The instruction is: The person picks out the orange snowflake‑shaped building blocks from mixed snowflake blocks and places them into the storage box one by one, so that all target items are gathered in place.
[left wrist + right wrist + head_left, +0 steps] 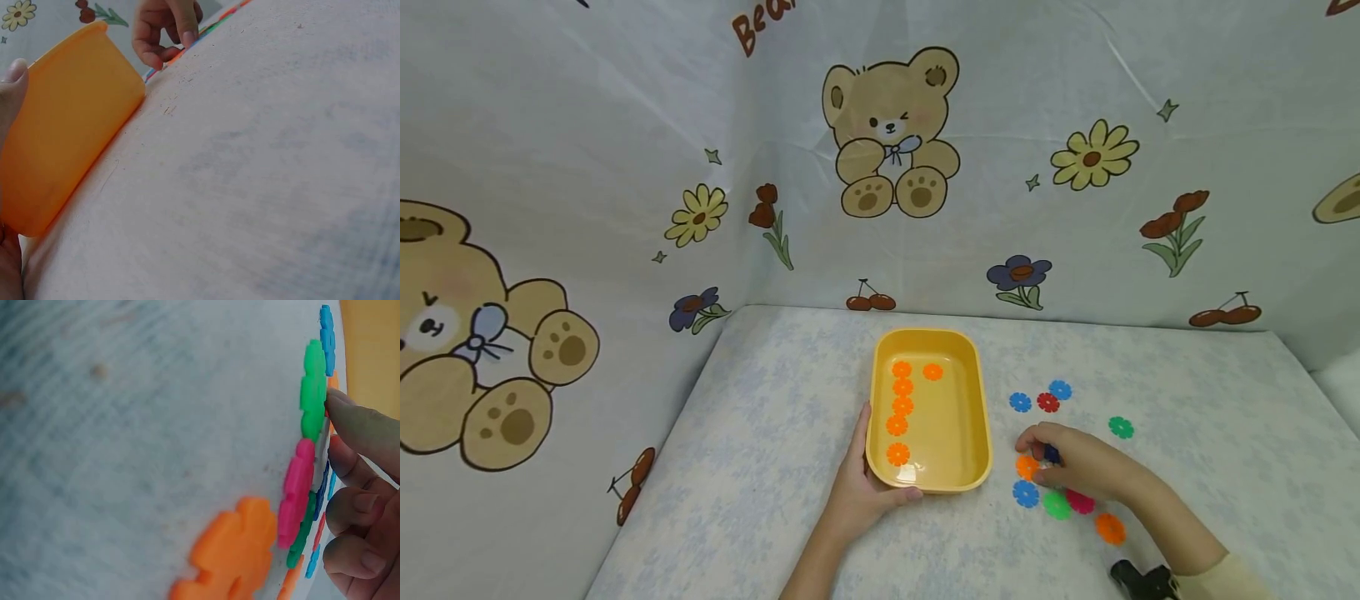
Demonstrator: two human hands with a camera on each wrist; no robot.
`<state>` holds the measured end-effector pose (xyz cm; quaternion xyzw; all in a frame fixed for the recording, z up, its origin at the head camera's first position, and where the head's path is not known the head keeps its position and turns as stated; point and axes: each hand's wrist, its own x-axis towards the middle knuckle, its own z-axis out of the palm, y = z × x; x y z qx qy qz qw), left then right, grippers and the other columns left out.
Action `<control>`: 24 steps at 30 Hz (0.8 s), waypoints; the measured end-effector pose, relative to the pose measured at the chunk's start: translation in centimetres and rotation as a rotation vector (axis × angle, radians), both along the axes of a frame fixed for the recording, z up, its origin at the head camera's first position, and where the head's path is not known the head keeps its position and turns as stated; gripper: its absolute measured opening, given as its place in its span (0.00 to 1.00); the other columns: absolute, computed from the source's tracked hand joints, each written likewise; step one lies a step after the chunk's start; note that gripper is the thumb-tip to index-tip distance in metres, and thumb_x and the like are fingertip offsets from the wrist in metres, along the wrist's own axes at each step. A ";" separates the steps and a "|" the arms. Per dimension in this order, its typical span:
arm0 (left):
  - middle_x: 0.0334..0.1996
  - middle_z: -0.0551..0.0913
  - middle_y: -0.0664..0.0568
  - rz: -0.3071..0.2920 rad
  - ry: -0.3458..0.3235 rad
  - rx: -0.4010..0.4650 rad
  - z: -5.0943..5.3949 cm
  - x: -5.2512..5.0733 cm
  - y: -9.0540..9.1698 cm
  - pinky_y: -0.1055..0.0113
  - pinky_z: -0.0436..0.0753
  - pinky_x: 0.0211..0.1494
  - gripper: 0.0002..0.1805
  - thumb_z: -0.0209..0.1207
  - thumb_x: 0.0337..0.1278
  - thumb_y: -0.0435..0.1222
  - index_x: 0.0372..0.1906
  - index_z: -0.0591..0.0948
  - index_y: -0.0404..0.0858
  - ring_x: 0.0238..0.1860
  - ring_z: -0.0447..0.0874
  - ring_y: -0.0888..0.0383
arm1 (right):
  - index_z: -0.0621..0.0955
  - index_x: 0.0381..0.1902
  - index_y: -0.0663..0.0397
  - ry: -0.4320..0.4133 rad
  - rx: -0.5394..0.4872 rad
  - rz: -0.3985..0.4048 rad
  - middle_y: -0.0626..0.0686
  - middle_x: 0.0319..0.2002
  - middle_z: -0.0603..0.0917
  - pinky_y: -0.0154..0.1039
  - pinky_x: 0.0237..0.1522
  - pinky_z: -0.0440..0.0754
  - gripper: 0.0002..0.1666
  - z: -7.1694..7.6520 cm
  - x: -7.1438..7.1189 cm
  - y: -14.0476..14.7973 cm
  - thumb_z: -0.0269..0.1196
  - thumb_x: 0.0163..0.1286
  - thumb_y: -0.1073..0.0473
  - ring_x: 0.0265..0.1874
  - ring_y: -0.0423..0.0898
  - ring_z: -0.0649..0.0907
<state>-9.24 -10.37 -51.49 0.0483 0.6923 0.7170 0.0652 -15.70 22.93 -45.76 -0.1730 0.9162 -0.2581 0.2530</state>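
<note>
My left hand [867,504] grips a yellow plastic tray [981,417] by its near left corner, thumb along the front rim. Inside, several orange flower-shaped discs [903,406] form a column on the left, and another orange one lies to the right at the far end. Right of the tray, my right hand [1078,462] pinches an orange flower-shaped disc [1026,467] between thumb and index finger, low at the table. Close about it lie a blue disc [1026,494], a green disc [314,390] and a pink disc [296,494]; a dark blue one [1052,454] is partly hidden beneath the hand.
Farther back lie blue discs [1020,402], a red disc [1048,402] and a green disc [1122,427]. Another orange disc [1110,528] is nearer, by the right forearm. A cloth wall [985,233] printed with bears rises behind the table [775,400].
</note>
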 end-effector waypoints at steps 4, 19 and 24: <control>0.80 0.46 0.58 -0.003 0.004 0.011 0.1 0.0 0.0 0.70 0.65 0.73 0.72 0.79 0.39 0.35 0.80 0.38 0.57 0.77 0.57 0.55 | 0.80 0.45 0.41 -0.012 0.006 -0.017 0.45 0.35 0.75 0.31 0.37 0.76 0.18 -0.1 0.1 0.0 0.74 0.59 0.58 0.39 0.43 0.74; 0.81 0.45 0.57 -0.008 0.022 0.013 0.1 0.0 0.0 0.73 0.65 0.73 0.72 0.78 0.41 0.34 0.81 0.37 0.55 0.78 0.56 0.53 | 0.79 0.41 0.38 0.003 -0.156 0.096 0.44 0.35 0.78 0.29 0.37 0.78 0.09 0.0 -0.8 1.4 0.67 0.67 0.59 0.37 0.39 0.75; 0.80 0.45 0.60 -0.002 0.005 0.016 0.1 0.0 0.1 0.72 0.64 0.73 0.72 0.79 0.39 0.34 0.80 0.38 0.57 0.78 0.56 0.56 | 0.79 0.45 0.45 0.071 -0.280 0.078 0.48 0.39 0.80 0.31 0.37 0.80 0.07 1.0 -2.5 1.8 0.62 0.72 0.60 0.38 0.41 0.77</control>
